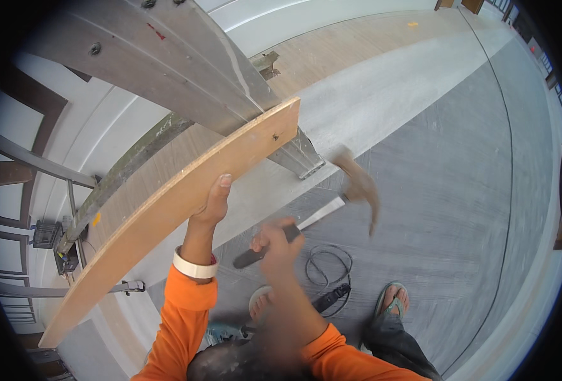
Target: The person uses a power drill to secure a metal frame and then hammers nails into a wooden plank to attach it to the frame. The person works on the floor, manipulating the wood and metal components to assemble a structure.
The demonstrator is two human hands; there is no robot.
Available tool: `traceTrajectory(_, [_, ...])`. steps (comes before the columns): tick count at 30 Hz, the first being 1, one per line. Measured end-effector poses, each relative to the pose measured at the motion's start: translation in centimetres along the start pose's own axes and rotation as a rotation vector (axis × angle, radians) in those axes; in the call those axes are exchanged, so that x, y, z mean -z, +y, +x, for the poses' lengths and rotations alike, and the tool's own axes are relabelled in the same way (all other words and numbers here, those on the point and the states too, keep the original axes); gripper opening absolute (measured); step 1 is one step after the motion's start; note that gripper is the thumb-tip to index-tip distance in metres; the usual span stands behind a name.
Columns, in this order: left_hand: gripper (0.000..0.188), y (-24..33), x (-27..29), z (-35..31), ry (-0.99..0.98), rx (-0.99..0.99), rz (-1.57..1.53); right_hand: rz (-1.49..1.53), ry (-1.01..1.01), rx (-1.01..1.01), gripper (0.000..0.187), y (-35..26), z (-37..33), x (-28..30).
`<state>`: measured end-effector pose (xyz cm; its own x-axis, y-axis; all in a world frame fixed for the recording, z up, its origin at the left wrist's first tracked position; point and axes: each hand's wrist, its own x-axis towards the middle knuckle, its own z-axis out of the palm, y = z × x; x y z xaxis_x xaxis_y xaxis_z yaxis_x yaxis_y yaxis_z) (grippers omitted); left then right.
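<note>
A long tan wooden board (160,206) slants from the lower left up to a grey beam (147,70) and crosses it. My left hand (215,202) grips the board's lower edge, its thumb on the near face and its other fingers hidden behind. What looks like a nail (276,136) sits in the board near its upper right end. My right hand (278,246) is closed around the dark grip of a claw hammer (361,184). The hammer's head is blurred by motion, to the right of the board's end and apart from it.
A looped black cable (327,263) and a black elongated thing (331,297) lie on the grey floor (446,209) beside my sandalled feet (392,301). Black crates (47,235) stand at the far left, near a curved metal bar (39,155).
</note>
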<state>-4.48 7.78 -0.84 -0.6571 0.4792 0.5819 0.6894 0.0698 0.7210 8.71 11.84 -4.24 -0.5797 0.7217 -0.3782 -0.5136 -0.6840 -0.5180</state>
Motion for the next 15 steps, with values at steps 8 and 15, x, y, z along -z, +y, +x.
traceTrajectory(8, [0.026,-0.6,-0.3,-0.1,0.026,0.038,0.000,-0.447,-0.118,-0.124,0.017,0.1,1.1,1.8])
traceTrajectory(15, [0.026,-0.2,-0.3,-0.3,-0.004,-0.030,0.072,-0.084,0.087,-0.119,0.016,-2.5,0.5,5.0])
